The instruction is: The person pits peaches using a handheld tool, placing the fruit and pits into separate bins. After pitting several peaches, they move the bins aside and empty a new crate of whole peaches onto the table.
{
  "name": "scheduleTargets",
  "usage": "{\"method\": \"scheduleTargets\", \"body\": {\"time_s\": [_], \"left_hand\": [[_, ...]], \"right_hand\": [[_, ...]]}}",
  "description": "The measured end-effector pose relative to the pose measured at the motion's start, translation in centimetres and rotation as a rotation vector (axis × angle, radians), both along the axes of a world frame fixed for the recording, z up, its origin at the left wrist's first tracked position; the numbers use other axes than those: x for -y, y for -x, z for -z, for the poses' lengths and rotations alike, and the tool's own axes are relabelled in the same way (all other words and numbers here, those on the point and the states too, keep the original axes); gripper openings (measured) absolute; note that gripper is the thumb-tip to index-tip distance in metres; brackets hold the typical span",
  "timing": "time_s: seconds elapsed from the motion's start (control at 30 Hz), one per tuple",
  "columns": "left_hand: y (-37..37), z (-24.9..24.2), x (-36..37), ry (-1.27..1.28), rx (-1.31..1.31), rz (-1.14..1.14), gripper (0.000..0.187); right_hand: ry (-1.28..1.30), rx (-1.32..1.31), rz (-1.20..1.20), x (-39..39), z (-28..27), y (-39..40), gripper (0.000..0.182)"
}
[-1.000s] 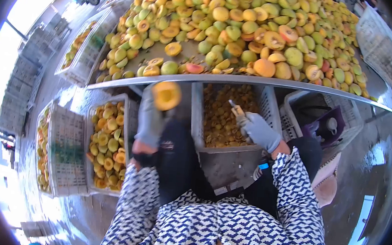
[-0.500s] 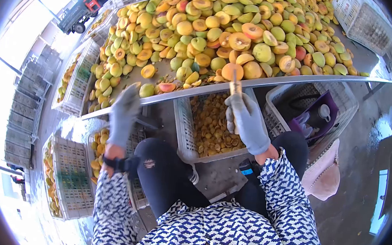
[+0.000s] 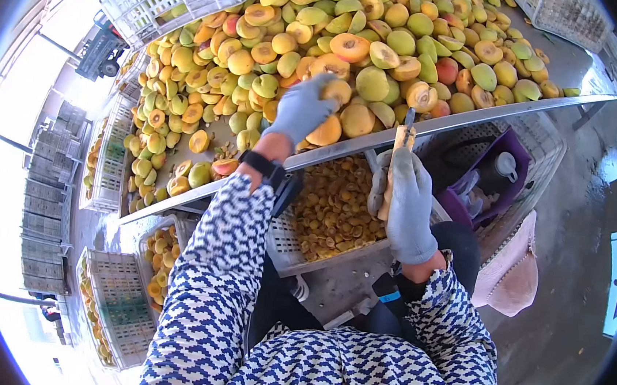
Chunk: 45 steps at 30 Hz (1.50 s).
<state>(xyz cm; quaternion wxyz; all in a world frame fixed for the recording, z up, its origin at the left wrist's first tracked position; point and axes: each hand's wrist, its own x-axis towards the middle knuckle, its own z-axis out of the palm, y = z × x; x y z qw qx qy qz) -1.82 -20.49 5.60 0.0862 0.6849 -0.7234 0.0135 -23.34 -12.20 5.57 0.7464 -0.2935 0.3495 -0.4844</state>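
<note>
My left hand (image 3: 302, 109), in a grey-white glove, reaches into the heap of yellow-green peaches (image 3: 262, 56), many of them cut in half. Its fingers are curled on the left side of a peach (image 3: 337, 91) near the table's front edge. My right hand (image 3: 408, 205), gloved too, is closed around the wooden handle of a knife (image 3: 403, 143) just in front of the metal edge. The short blade points up and away from me, toward a cut peach (image 3: 422, 97) on the heap. The fingertips of my left hand are partly blurred.
Below the table edge (image 3: 477, 113) stands a white crate (image 3: 285, 253) of small brown-orange pieces. To its right, another crate (image 3: 545, 169) holds a purple container (image 3: 461, 206). Peach-filled crates (image 3: 118, 308) stand at left. A pink cloth item (image 3: 510, 272) lies at right.
My left hand has swung right and forward from the table's left front edge onto the peaches. My right hand keeps the knife, now a little lower and to the right. The view has shifted slightly.
</note>
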Motion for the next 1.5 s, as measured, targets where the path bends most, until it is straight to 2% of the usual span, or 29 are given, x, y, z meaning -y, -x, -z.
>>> {"method": "scheduleTargets", "body": {"time_s": [0.07, 0.1, 0.17, 0.2, 0.27, 0.3, 0.33, 0.37, 0.4, 0.5, 0.6, 0.67, 0.73, 0.8, 0.9, 1.07, 1.2, 1.3, 1.4, 1.47, 1.5], "left_hand": [[-0.6, -2.3, -3.4, -0.035, -1.056, -0.187, 0.039], [-0.9, -2.5, -5.4, -0.020, -1.048, -0.206, 0.039], [-1.4, -2.8, -10.3, 0.007, -1.596, -0.291, 0.045], [-1.5, -2.3, -12.6, -0.010, -1.683, -0.296, 0.049], [-2.0, -0.7, -16.4, -0.081, -1.829, -0.290, 0.041], [-2.4, 0.1, -17.7, -0.066, -1.841, -0.305, 0.041], [-2.7, 0.9, -18.7, -0.084, -1.984, -0.319, 0.038], [-2.8, 1.7, -19.6, -0.105, -2.128, -0.324, 0.036], [-2.6, 2.1, -20.2, -0.100, -2.145, -0.324, 0.036], [-2.1, 3.3, -21.5, 0.130, -1.871, -0.264, 0.040], [-2.4, 3.9, -21.8, 0.204, -1.876, -0.252, 0.040], [-2.6, 3.8, -21.9, 0.227, -1.846, -0.249, 0.040], [-2.9, 4.0, -22.0, 0.255, -1.812, -0.251, 0.039], [-3.3, 4.3, -21.7, 0.373, -1.551, -0.223, 0.040], [-3.0, 3.8, -21.8, 0.392, -1.556, -0.249, 0.039], [-2.9, 4.4, -21.8, 0.381, -1.502, -0.265, 0.037], [-2.3, 4.9, -21.9, 0.400, -1.564, -0.318, 0.034], [-2.0, 4.8, -21.7, 0.407, -1.568, -0.303, 0.032], [-1.9, 4.6, -22.0, 0.423, -1.520, -0.305, 0.031], [-2.0, 4.6, -22.1, 0.423, -1.483, -0.311, 0.031], [-2.1, 4.7, -22.1, 0.410, -1.478, -0.314, 0.031]], "right_hand": [[0.055, -0.087, -0.114, -0.6, -0.3, -0.1, 0.033], [0.059, -0.076, -0.136, -1.1, -0.3, -0.4, 0.033], [0.254, -0.350, -0.319, -2.1, 0.2, -1.6, 0.029], [0.266, -0.338, -0.351, -2.7, 1.0, -2.4, 0.029], [0.760, -0.529, -0.258, -4.2, 3.0, -3.9, 0.026], [0.774, -0.570, -0.324, -4.8, 2.9, -4.4, 0.024], [0.775, -0.578, -0.344, -5.4, 3.2, -5.0, 0.024], [0.886, -0.609, -0.297, -5.9, 4.0, -5.8, 0.025], [0.997, -0.639, -0.247, -6.2, 4.7, -6.6, 0.025], [0.991, -0.675, -0.291, -6.9, 5.3, -8.3, 0.025], [0.937, -0.703, -0.334, -7.1, 5.3, -9.5, 0.024], [1.053, -0.749, -0.280, -7.5, 5.8, -10.1, 0.023], [1.044, -0.777, -0.310, -7.7, 5.4, -10.5, 0.021], [1.040, -0.801, -0.327, -7.7, 5.3, -10.8, 0.020], [1.099, -0.847, -0.316, -7.9, 5.4, -11.0, 0.019], [1.100, -0.774, -0.329, -7.9, 5.6, -11.2, 0.020], [1.077, -0.803, -0.381, -8.1, 5.3, -10.9, 0.021], [1.068, -0.820, -0.380, -8.3, 5.5, -10.8, 0.015], [1.057, -0.791, -0.432, -8.4, 5.9, -10.9, 0.021], [0.883, -0.569, -0.500, -8.6, 5.8, -11.1, 0.024], [0.880, -0.567, -0.500, -8.5, 5.4, -10.9, 0.024]]}}
